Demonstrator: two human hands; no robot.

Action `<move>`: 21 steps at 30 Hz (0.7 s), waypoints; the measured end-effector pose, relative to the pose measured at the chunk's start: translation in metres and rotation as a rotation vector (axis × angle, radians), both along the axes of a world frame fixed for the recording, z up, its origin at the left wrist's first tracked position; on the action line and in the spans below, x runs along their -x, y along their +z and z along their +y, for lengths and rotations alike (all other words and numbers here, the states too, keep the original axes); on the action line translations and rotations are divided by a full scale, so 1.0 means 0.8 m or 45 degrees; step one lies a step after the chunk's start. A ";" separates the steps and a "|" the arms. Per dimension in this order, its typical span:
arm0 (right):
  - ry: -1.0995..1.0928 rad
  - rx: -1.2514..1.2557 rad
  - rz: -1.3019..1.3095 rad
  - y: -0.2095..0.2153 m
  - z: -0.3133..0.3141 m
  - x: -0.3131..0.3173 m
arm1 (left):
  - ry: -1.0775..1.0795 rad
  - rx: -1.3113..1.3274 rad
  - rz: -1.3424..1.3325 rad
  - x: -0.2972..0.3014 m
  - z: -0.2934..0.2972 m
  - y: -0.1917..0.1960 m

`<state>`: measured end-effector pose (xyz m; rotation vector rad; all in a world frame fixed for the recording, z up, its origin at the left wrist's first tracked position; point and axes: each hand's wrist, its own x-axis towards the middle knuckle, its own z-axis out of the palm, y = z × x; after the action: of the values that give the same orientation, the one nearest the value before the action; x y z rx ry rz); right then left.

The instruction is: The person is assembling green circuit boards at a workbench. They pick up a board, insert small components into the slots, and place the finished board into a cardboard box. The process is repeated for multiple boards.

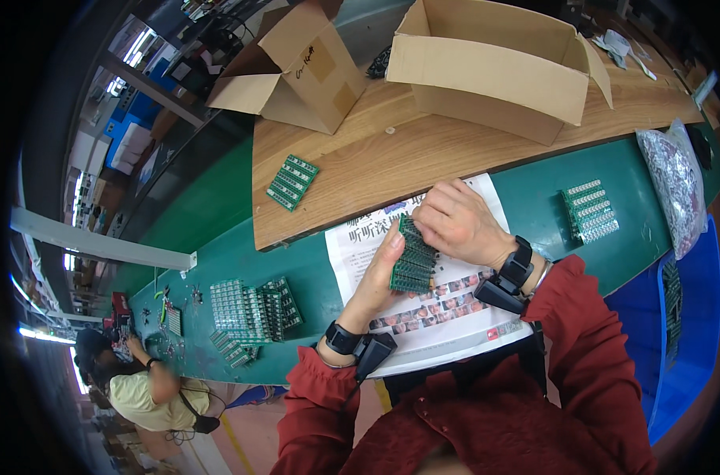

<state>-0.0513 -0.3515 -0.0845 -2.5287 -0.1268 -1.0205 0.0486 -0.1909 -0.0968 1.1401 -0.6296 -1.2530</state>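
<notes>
i judged the green circuit-board panel, held tilted over the newspaper by the left hand, best braced along its edge while the right hand, curled at its upper end, pinching or not i couldn't tell, worked without flexing it.

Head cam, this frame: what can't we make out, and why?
Head view, all items:
Far fingers of the left hand: hidden behind the green circuit board.
Exact fingertip contact of the right hand: covered by its own curled fingers.
Floor of the wide cardboard box: hidden by its near wall.
Contents of the plastic bag: obscured by shiny, crinkled film.
Co-worker's handwork: too small.
</notes>
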 end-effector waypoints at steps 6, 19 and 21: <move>-0.016 -0.055 -0.071 -0.005 -0.003 0.001 | -0.010 0.016 0.081 -0.002 0.001 0.002; 0.023 -0.053 0.051 -0.011 -0.003 -0.002 | -0.006 0.009 0.144 -0.004 0.001 -0.006; 0.034 -0.048 0.076 -0.008 -0.003 0.001 | 0.013 0.015 0.177 -0.003 0.002 -0.003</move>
<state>-0.0521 -0.3540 -0.0912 -2.5140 -0.1226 -0.9277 0.0509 -0.1894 -0.0996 1.0353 -0.5256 -1.3063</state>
